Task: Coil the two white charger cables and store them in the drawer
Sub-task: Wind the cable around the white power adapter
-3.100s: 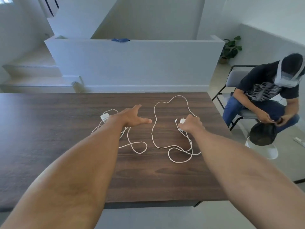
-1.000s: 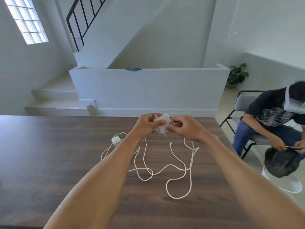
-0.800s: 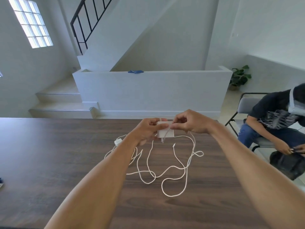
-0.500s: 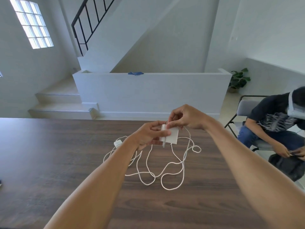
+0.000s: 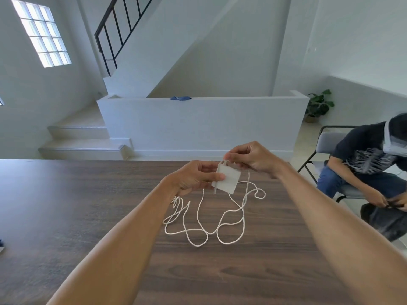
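My left hand holds a white charger block above the dark wooden table. My right hand pinches the white cable at the block's top edge. That cable hangs down from the block and lies in loose loops on the table. A second white cable lies tangled to the left, partly behind my left forearm; its plug is hidden. No drawer is in view.
A seated person on a grey chair handles a dark bag at the right, past the table's edge. A white half wall and stairs stand behind the table. A small object sits at the far left edge.
Both hands have lifted one charger block off the table. My right hand has moved up to the block's top with the cable, and the loose loops on the table have drawn in.
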